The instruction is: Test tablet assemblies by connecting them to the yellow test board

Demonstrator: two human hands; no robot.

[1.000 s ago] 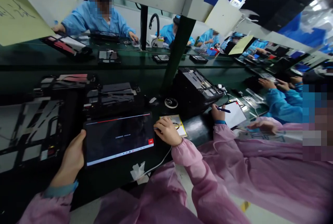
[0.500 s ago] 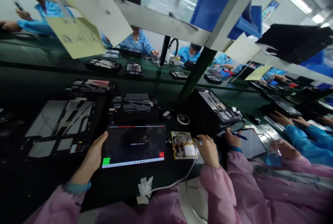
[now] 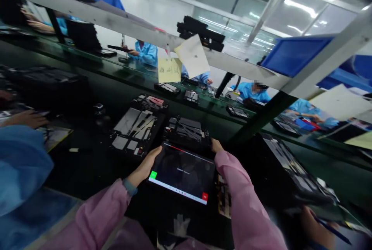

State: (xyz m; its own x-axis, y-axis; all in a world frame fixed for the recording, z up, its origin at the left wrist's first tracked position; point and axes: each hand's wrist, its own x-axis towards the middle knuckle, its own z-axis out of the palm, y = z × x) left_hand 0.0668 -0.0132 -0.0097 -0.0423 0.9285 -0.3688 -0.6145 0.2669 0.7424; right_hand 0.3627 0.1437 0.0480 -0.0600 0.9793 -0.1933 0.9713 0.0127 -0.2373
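A tablet [image 3: 183, 176] with a lit dark screen, a green square at its lower left and a red one at its lower right, is held by its left edge in my left hand [image 3: 147, 164]. My thumb lies along the frame. Beyond the tablet's upper right corner, my right hand [image 3: 216, 146] is beside a stack of opened tablets [image 3: 186, 128]; its fingers are mostly hidden, so its grip does not show. Partly covered by my right sleeve, a yellow-edged circuit board [image 3: 223, 197] lies right of the tablet.
Another stack of opened tablets [image 3: 136, 126] stands to the left, with a taller stack [image 3: 290, 164] at the right. A co-worker's blue sleeve [image 3: 23, 161] enters from the left. At lower right, a neighbour's hand [image 3: 316, 226] holds a pen. A slanted shelf beam [image 3: 139, 29] crosses above.
My right hand has left the circuit board and moved up to the tablet's far right corner. My left hand still holds the tablet, now tilted clockwise in view. The camera has turned left.
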